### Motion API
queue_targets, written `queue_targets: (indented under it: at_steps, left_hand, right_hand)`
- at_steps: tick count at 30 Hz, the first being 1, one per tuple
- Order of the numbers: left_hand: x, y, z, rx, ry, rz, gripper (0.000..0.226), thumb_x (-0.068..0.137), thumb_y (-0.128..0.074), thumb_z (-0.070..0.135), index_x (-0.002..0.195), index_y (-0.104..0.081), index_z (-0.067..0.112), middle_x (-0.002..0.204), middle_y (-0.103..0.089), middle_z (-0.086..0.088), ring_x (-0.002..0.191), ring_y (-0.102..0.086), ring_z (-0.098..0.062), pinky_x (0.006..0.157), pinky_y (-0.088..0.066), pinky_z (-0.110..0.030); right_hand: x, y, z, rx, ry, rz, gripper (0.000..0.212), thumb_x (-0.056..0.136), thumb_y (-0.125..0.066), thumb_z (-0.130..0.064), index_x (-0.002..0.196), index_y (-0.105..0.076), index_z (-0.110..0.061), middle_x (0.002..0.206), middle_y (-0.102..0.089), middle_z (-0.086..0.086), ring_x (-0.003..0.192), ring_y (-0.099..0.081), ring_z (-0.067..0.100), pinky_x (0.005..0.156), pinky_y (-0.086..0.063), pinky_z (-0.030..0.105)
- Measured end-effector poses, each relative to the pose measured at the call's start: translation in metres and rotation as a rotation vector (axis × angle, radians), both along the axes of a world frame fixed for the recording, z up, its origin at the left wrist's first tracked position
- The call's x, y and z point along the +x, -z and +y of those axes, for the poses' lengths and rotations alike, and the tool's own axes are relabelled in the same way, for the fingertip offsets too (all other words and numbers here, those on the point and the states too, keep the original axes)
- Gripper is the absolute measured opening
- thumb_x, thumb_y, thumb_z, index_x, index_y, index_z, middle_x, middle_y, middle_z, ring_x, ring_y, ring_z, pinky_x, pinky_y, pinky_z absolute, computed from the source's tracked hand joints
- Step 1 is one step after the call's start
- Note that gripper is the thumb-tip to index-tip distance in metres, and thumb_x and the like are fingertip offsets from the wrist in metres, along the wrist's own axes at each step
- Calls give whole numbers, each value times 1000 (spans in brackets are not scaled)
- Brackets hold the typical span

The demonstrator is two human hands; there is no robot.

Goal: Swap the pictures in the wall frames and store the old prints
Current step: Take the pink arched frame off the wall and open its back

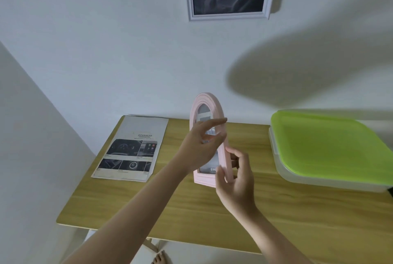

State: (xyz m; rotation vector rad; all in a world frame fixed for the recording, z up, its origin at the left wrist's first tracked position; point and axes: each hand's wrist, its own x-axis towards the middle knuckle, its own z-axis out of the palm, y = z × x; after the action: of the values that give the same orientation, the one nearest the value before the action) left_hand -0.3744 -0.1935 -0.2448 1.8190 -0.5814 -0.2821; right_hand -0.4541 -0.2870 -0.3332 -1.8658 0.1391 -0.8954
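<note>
At picture centre, the right hand (235, 175) pinches the light, stiff pink frame (209, 136) by its edge, while the left hand (201, 146) has its fingers (217, 122) spread open, holding nothing.

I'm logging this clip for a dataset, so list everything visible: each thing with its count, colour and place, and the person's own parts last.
pink frame: 1, pale pink, arched top, upright on the table centre, a print inside
white frame: 1, white, hanging on the wall above, holding a dark print
printed sheets: 1 small stack, white-grey with car photos, lying flat on the table's left
storage box: 1, clear with a lime green lid, shut, on the table's right
table: 1, light wood, against the wall
left hand: 1, in front of the pink frame, fingers spread
right hand: 1, gripping the pink frame's right edge
foot: 1, bare, on the floor below the table
</note>
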Motion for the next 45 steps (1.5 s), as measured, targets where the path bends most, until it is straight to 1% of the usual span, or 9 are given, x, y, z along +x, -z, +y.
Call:
queue_targets:
  at_steps: [5, 9, 14, 19, 25, 28, 31, 37, 45]
  left_hand:
    - [7, 1, 10, -76, -171, 30, 19, 83, -67, 29, 101, -68, 37, 107, -67, 7, 70, -65, -7, 66, -57, -34]
    - [13, -1, 22, -74, -252, 48, 24, 69, -78, 32, 90, -69, 35, 97, -68, 8, 70, -70, -22, 71, -59, -47]
    - [16, 3, 42, -2, -353, 72, 22, 73, -74, 17, 90, -67, 29, 86, -71, -3, 72, -70, -27, 68, -58, -49]
    - [16, 24, 68, 15, -416, 96, 18, 83, -64, 14, 93, -65, 28, 82, -71, -8, 73, -68, -30, 66, -59, -48]
    - [11, 58, 90, -34, -394, 189, 14, 91, -55, 13, 99, -65, 19, 90, -69, -15, 72, -68, -28, 65, -57, -47]
    - [11, 82, 96, -9, -408, 219, 17, 92, -53, 13, 103, -63, 22, 92, -69, -12, 81, -67, -36, 71, -54, -54]
    - [10, 104, 100, 51, -340, 261, 24, 93, -52, 12, 113, -57, 22, 100, -68, -5, 87, -67, -29, 76, -57, -52]
    - [20, 146, 110, 450, -81, 222, 67, 79, -71, 16, 136, -37, 21, 126, -54, -4, 102, -55, -18, 85, -45, -29]
    - [45, 178, 121, 666, -36, 209, 82, 72, -77, 23, 140, -32, 13, 136, -37, -5, 119, -45, -21, 103, -40, -35]
  right_hand:
    - [-4, -5, 1, -130, -194, -66, 49, 79, -64, -4, 126, -49, -10, 116, -57, -6, 101, -60, 12, 71, -56, 31]
    - [-9, -10, 6, -55, -358, 12, 58, 88, -57, -43, 138, -42, -21, 132, -53, -13, 114, -58, 15, 83, -51, 26]
    - [-3, 5, 4, 43, -281, 101, 49, 87, -50, -55, 131, -48, -34, 123, -58, -21, 108, -59, 10, 84, -52, 27]
    - [0, 32, -6, 99, -40, 388, 52, 79, -56, -52, 127, -50, -33, 121, -45, -4, 114, -45, 11, 93, -40, 28]
    - [-1, 52, -13, 290, -36, 584, 50, 85, -65, -33, 131, -47, -32, 117, -36, -2, 97, -50, 14, 88, -49, 35]
    - [-2, 59, -12, 293, -30, 620, 55, 83, -69, -27, 133, -47, -26, 116, -36, -1, 99, -50, 17, 84, -45, 25]
    - [-3, 68, -12, 262, -11, 657, 59, 81, -71, -22, 135, -47, -23, 115, -35, -1, 89, -47, 1, 70, -40, 3]
    - [2, 84, -12, 254, 24, 737, 59, 82, -70, -14, 135, -46, -18, 117, -34, 4, 74, -49, -1, 50, -41, 1]
    - [32, 112, -2, 72, -21, 896, 69, 79, -72, -26, 140, -39, -17, 113, -32, 3, 98, -47, 16, 49, -36, -3]
